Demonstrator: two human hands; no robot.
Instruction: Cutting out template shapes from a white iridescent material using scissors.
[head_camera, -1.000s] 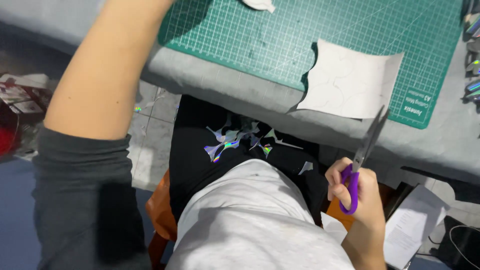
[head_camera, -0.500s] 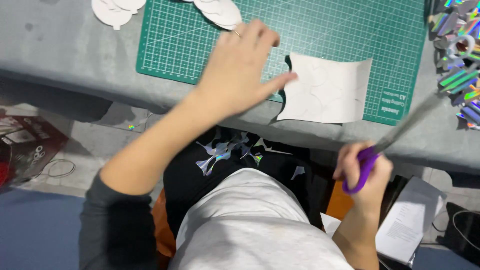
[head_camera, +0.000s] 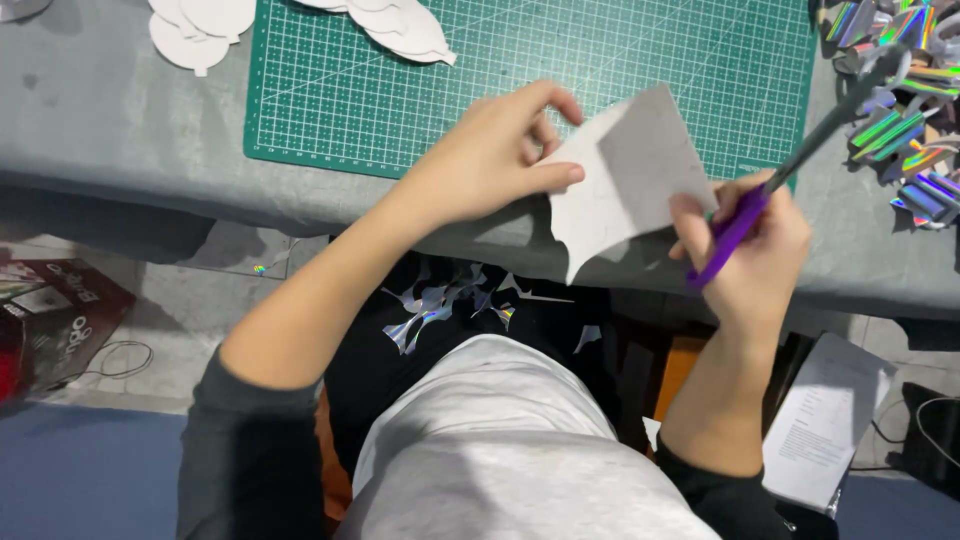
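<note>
Half a second ago the sheet (head_camera: 630, 175) was lying flat on the mat (head_camera: 560, 75) and my left hand (head_camera: 495, 155) was only reaching over it. Now the sheet is off the mat, in the air above the front edge of the desk (head_camera: 100, 130), and I pinch its left edge between the thumb and the fingers of my left hand. My right hand (head_camera: 765, 245) was lower before, in front of my lap; now it has come up to the sheet, and its thumb presses on the right edge of the paper. The same hand stays clenched around the purple handle of the scissors (head_camera: 800, 155), whose grey blades point up and to the right, away from the sheet. I cannot tell if the blades are apart.

The sheet is white, with a straight top and a wavy cut on its lower left side.

At the top of the mat lie white cut shapes (head_camera: 405, 30), partly on the green and partly on the grey desk. At the right end of the desk is a heap of shiny rainbow strips (head_camera: 905, 130). Small shiny scraps (head_camera: 430, 305) lie on my dark lap. On the floor at the left stands a dark red box (head_camera: 50, 320) with white letters. At the right, beside my arm, lies a white printed paper (head_camera: 825, 420).
</note>
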